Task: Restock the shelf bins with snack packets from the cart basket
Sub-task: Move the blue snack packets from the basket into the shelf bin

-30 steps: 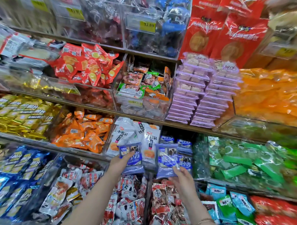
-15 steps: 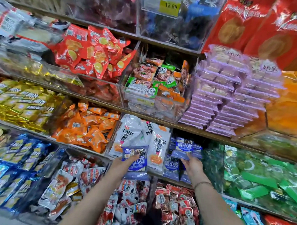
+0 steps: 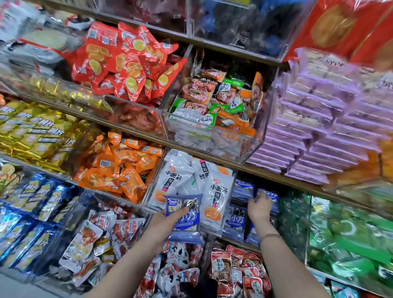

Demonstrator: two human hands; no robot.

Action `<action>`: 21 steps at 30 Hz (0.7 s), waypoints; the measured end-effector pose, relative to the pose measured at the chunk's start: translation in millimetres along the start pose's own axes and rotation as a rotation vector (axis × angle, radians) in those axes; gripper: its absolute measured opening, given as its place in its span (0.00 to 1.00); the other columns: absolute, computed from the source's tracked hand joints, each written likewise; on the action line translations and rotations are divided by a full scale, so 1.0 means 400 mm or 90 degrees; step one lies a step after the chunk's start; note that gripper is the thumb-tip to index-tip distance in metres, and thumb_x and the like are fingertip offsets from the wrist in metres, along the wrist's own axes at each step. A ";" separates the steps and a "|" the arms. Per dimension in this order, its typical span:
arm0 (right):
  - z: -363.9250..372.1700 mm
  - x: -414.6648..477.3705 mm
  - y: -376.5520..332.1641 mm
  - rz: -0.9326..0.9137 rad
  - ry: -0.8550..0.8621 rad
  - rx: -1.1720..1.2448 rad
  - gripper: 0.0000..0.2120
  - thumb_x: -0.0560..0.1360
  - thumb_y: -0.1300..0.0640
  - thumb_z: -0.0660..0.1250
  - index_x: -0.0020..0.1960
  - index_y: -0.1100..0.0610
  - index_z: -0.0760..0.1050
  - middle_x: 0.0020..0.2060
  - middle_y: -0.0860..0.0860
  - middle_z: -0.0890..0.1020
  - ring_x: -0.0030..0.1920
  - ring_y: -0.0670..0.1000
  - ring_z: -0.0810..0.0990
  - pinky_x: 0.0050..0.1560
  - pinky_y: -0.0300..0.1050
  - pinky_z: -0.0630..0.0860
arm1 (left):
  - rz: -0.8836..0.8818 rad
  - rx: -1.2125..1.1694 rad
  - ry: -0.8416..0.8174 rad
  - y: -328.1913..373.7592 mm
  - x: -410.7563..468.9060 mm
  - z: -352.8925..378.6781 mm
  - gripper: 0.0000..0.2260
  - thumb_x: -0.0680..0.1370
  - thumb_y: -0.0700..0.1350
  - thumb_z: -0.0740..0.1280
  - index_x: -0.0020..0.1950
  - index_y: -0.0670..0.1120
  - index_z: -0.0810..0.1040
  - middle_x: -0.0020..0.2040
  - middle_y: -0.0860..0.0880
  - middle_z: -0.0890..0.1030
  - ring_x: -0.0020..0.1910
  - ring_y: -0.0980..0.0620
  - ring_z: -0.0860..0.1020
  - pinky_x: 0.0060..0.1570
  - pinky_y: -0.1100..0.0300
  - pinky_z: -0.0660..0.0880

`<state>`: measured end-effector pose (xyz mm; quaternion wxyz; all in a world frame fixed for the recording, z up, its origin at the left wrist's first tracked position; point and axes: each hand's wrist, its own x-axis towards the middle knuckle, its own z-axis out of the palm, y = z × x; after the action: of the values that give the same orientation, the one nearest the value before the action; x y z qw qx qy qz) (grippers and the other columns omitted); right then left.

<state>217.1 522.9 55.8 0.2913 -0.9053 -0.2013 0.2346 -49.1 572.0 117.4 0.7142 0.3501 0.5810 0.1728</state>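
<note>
From my remote seat the wooden shelving [image 3: 213,159] fills the whole head view, tier over tier of clear bins; on the right a tall stack of purple packets [image 3: 322,131] stands on the middle tier; below it lies a bin of green packets [image 3: 349,236]; at upper left red packets [image 3: 127,62] are heaped, with gold packets [image 3: 29,132] and orange packets [image 3: 120,168] on the tier beneath; a clear bin [image 3: 253,149] in the middle holds mixed green and orange packs; just under it white packets [image 3: 213,194] stand upright in their own compartment.

Right of the white packets is the blue packet bin [image 3: 235,218], partly filled with blue packets standing on end; my right hand [image 3: 259,208] reaches up into it, fingertips [image 3: 262,193] against a blue packet near the top; I cannot tell whether they pinch it or only press on it; a thin bracelet [image 3: 270,236] sits on that wrist.

My left hand [image 3: 165,221] is held in front of the white packets, thumb across the face and fingers curled behind a blue packet stack [image 3: 184,218]; that grip is closed firmly round it, and the stack is outside the bin, just left of it.
</note>
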 end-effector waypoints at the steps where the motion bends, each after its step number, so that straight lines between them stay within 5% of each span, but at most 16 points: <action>1: -0.004 -0.030 0.003 -0.022 -0.003 0.036 0.21 0.80 0.62 0.58 0.72 0.65 0.63 0.67 0.63 0.69 0.66 0.60 0.67 0.65 0.49 0.65 | 0.003 -0.009 -0.013 0.000 -0.004 -0.001 0.16 0.71 0.51 0.74 0.50 0.40 0.78 0.37 0.50 0.85 0.39 0.51 0.84 0.42 0.58 0.75; 3: -0.015 -0.110 0.008 -0.061 -0.030 0.119 0.15 0.80 0.59 0.60 0.65 0.62 0.71 0.61 0.59 0.75 0.57 0.58 0.76 0.58 0.48 0.73 | 0.006 -0.041 -0.038 -0.002 -0.016 0.001 0.12 0.73 0.49 0.72 0.50 0.42 0.79 0.35 0.49 0.85 0.31 0.55 0.83 0.30 0.63 0.75; 6: -0.038 -0.232 0.013 -0.120 -0.090 0.215 0.06 0.79 0.57 0.62 0.49 0.53 0.77 0.43 0.49 0.81 0.41 0.43 0.78 0.39 0.29 0.71 | -0.013 -0.108 -0.092 -0.001 -0.041 0.009 0.11 0.73 0.52 0.71 0.50 0.47 0.75 0.34 0.52 0.85 0.30 0.56 0.83 0.25 0.63 0.76; 9: -0.067 -0.329 -0.008 -0.161 -0.182 0.324 0.09 0.79 0.56 0.62 0.41 0.50 0.77 0.36 0.44 0.78 0.34 0.39 0.76 0.37 0.31 0.71 | -0.013 -0.138 -0.151 0.010 -0.060 0.041 0.08 0.76 0.50 0.68 0.50 0.47 0.77 0.33 0.52 0.85 0.28 0.54 0.82 0.22 0.66 0.74; 12: -0.082 -0.384 -0.029 -0.152 -0.282 0.369 0.08 0.79 0.52 0.61 0.43 0.46 0.78 0.40 0.42 0.79 0.41 0.42 0.79 0.45 0.36 0.75 | -0.014 -0.137 -0.195 0.023 -0.079 0.093 0.07 0.77 0.47 0.67 0.53 0.46 0.77 0.34 0.51 0.85 0.28 0.54 0.82 0.23 0.66 0.74; 16: -0.100 -0.400 -0.024 -0.061 -0.289 0.547 0.09 0.73 0.51 0.66 0.51 0.50 0.79 0.48 0.52 0.80 0.39 0.49 0.80 0.39 0.42 0.76 | 0.117 0.025 -0.172 0.021 -0.069 0.137 0.06 0.77 0.49 0.68 0.53 0.53 0.76 0.42 0.59 0.85 0.43 0.60 0.82 0.44 0.59 0.76; 19: -0.100 -0.392 -0.005 -0.024 -0.274 0.534 0.14 0.74 0.54 0.67 0.59 0.52 0.73 0.52 0.51 0.77 0.38 0.49 0.81 0.45 0.46 0.78 | 0.252 0.213 -0.187 0.026 -0.064 0.162 0.04 0.76 0.53 0.67 0.51 0.60 0.75 0.49 0.63 0.82 0.43 0.71 0.78 0.42 0.71 0.71; 21: -0.095 -0.379 0.009 0.022 -0.252 0.607 0.12 0.76 0.60 0.66 0.59 0.55 0.73 0.49 0.52 0.77 0.39 0.52 0.81 0.41 0.43 0.78 | 0.385 0.314 -0.169 0.029 -0.056 0.180 0.05 0.76 0.58 0.65 0.50 0.61 0.73 0.49 0.62 0.80 0.45 0.71 0.77 0.41 0.75 0.69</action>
<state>115.7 427.7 127.4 0.6240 -0.6135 -0.1086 0.4717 15.2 543.9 147.1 0.5950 0.6848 0.3785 0.1837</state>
